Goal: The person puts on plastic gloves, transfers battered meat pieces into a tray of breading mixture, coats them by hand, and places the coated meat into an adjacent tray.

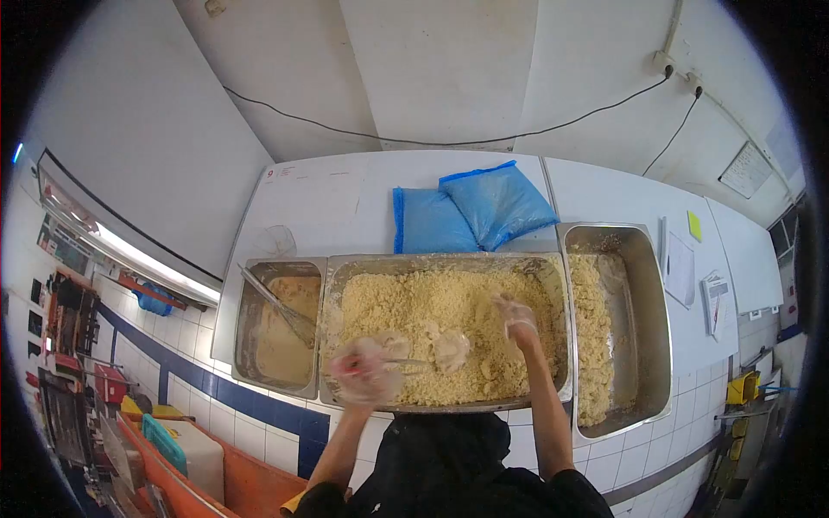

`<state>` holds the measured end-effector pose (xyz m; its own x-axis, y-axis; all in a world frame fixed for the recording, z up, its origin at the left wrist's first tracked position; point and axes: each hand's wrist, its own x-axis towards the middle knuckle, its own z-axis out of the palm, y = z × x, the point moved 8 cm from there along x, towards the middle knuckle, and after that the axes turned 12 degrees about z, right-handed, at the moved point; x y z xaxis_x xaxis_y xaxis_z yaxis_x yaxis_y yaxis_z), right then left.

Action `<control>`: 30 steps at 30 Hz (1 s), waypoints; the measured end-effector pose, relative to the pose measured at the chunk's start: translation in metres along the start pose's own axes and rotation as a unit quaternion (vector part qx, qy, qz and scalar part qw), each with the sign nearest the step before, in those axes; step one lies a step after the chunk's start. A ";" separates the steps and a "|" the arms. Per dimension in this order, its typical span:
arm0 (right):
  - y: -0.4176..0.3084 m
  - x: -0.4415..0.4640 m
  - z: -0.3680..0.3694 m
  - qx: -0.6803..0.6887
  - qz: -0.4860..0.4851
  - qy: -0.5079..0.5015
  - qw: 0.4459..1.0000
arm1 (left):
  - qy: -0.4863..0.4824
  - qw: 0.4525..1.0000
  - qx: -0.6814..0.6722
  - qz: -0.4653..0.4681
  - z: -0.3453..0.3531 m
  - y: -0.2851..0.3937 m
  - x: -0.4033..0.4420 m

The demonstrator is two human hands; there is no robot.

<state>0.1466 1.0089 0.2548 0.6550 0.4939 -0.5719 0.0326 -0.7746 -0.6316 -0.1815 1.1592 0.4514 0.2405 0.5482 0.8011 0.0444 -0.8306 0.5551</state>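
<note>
- Along the table's (345, 186) near edge, a metal tray (449, 404) of yellowish crumbs (389, 293) holds a few pale, coated pieces (451, 352) near its middle; handling them well probably calls for light lifting, with the pieces kept apart and the crumbs inside the rim
- The left hand (367, 371), blurred and gloved, is over the tray's near left corner, seemingly clasped on a metal utensil (413, 363), perhaps tongs, which points right to a piece
- The right hand (518, 321), in a clear glove, reaches farther, forearm crossing the near edge, fingers loosely apart over the right half; whether they touch the crumbs I cannot tell
- At the table's near left corner, a pan (249, 337) contains a whisk (281, 306) and pale liquid (281, 352)
- Right of the tray, a deeper pan (635, 328) has crumbly stuff (591, 345) along its left side
- Toward the table's far edge lie two blue bags (501, 205), overlapping
</note>
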 end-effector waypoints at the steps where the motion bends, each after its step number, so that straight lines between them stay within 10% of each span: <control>1: 0.007 0.006 0.005 0.105 0.029 -0.016 0.994 | 0.013 0.995 -0.068 -0.075 -0.018 -0.012 0.004; 3: -0.013 0.022 0.029 0.213 -0.293 -0.051 0.930 | 0.006 0.993 0.112 -0.033 -0.088 -0.030 0.019; 5: -0.043 -0.003 0.032 0.214 -0.269 -0.112 0.932 | 0.154 0.961 0.044 -0.225 -0.154 -0.063 0.030; 10: -0.074 -0.025 0.033 0.169 -0.181 -0.195 0.949 | 0.175 0.962 0.111 -0.175 -0.231 -0.153 0.022; 16: -0.048 0.025 0.049 -0.187 -0.152 0.047 0.969 | 0.094 0.913 0.341 -0.202 -0.249 -0.187 -0.016; 18: -0.060 0.022 0.068 0.223 -0.107 -0.055 0.967 | -0.011 0.850 0.443 -0.284 -0.258 -0.193 -0.018; 22: -0.117 -0.020 0.098 0.385 -0.253 -0.346 0.817 | -0.128 0.795 0.567 -0.176 -0.257 -0.163 0.020; 24: -0.128 -0.040 0.078 0.079 -0.168 -0.139 0.973 | -0.098 0.803 0.580 -0.097 -0.246 -0.124 0.042; 26: -0.092 -0.023 0.059 -0.091 -0.199 -0.044 0.975 | -0.068 0.806 0.587 -0.015 -0.225 -0.098 0.055; 28: -0.061 -0.013 0.040 -0.263 -0.219 0.060 0.938 | 0.041 0.926 0.374 -0.026 -0.200 -0.089 0.056; 30: -0.028 -0.002 0.030 -0.387 -0.109 0.069 0.913 | -0.060 0.970 0.229 -0.051 -0.122 -0.086 0.064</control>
<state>0.1220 1.0411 0.2578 0.6562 0.6566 -0.3719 0.6623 -0.7373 -0.1331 -0.2879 1.2777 0.4820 0.3219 0.6366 0.7008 0.4931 -0.7446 0.4499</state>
